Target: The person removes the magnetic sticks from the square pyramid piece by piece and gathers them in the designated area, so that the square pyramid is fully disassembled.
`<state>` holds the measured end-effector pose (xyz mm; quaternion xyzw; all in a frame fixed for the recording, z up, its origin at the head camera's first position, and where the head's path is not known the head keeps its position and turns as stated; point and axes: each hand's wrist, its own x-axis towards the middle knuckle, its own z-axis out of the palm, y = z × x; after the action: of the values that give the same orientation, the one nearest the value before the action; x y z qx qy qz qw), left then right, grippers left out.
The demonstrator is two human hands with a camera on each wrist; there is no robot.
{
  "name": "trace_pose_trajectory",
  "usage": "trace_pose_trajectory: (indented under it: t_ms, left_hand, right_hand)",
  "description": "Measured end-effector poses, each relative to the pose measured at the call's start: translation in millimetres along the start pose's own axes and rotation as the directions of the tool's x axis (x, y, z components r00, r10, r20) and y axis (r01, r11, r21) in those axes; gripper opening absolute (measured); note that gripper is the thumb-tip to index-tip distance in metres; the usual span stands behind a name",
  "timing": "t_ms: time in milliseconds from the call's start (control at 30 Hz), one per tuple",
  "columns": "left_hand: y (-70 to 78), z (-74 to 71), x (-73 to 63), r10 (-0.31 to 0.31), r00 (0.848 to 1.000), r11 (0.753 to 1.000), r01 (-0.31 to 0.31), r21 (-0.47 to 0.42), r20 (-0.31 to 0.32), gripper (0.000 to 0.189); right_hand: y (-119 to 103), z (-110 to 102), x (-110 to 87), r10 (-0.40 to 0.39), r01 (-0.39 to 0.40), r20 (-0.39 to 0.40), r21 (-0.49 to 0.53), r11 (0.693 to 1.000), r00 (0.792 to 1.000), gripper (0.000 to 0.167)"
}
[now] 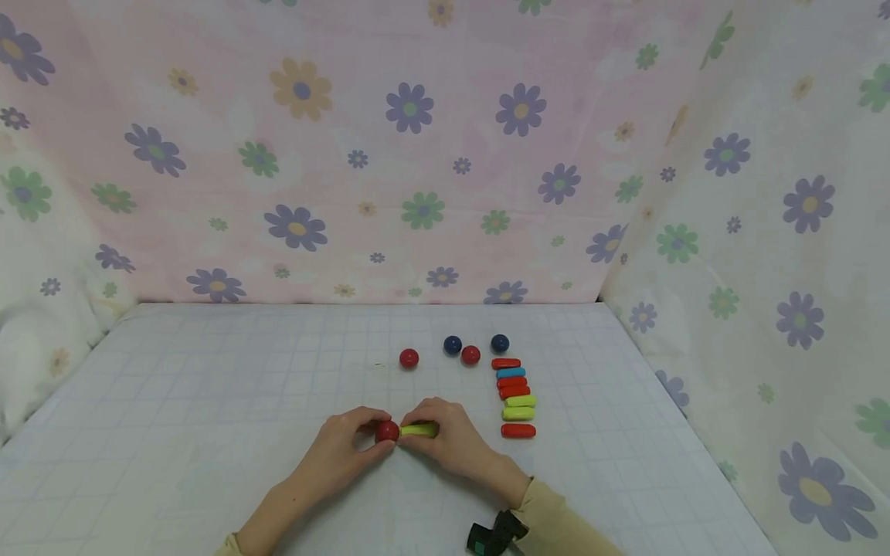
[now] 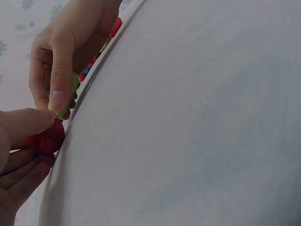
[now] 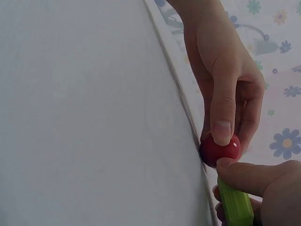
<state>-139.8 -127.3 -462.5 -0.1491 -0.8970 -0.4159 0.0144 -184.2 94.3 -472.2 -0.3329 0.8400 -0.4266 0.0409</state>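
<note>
My left hand [image 1: 342,449] pinches a shiny red ball [image 1: 387,432] between thumb and fingers, low over the white cloth. Just to its right, my right hand [image 1: 455,442] holds a yellow-green stick [image 1: 417,430] lengthwise. The stick's end points at the ball and meets it or comes very close. In the right wrist view, the right thumb lies along the green stick [image 3: 236,205], its tip next to the red ball [image 3: 220,149]. Fingers cover part of both pieces, so whether they are joined cannot be seen.
Behind the hands lie two more red balls [image 1: 409,358] and two dark blue balls [image 1: 500,344]. A column of short sticks, red [image 1: 518,431], yellow-green [image 1: 518,414] and blue [image 1: 511,373], runs along the right. Flowered cloth [image 1: 410,154] walls the table [image 1: 208,386].
</note>
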Motion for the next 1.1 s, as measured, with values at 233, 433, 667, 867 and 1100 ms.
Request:
trace_pose_trajectory:
  t_ms: [233,433,667,867,1100]
  left_hand:
    - [1.2,0.4,2.4,-0.001,1.000,1.000,0.001,0.006,-0.016,0.032]
    - [2.0,0.6,3.5,-0.028,0.999,1.000,0.028,0.008,-0.017,0.032]
    - [4.1,-0.3,4.8,-0.056,0.998,0.998,0.056,0.010,-0.022,0.033]
    - [3.4,0.0,6.3,-0.054,0.998,0.998,0.055,0.010,-0.043,0.033]
    - [3.8,0.4,8.8,-0.074,0.995,0.997,0.075,0.014,-0.070,0.030]
  right_hand:
    - [3,-14,1.3,0.108,-0.110,-0.062,-0.036,0.993,0.992,0.019]
    - [6,-22,2.7,0.152,-0.162,-0.127,-0.068,0.984,0.980,0.020]
    - [14,-29,4.2,0.201,-0.221,-0.205,-0.081,0.972,0.958,0.020]
    - [17,-33,3.9,0.215,-0.237,-0.224,-0.077,0.968,0.951,0.019]
    - [19,-36,2.8,0.246,-0.267,-0.231,-0.063,0.962,0.941,0.019]
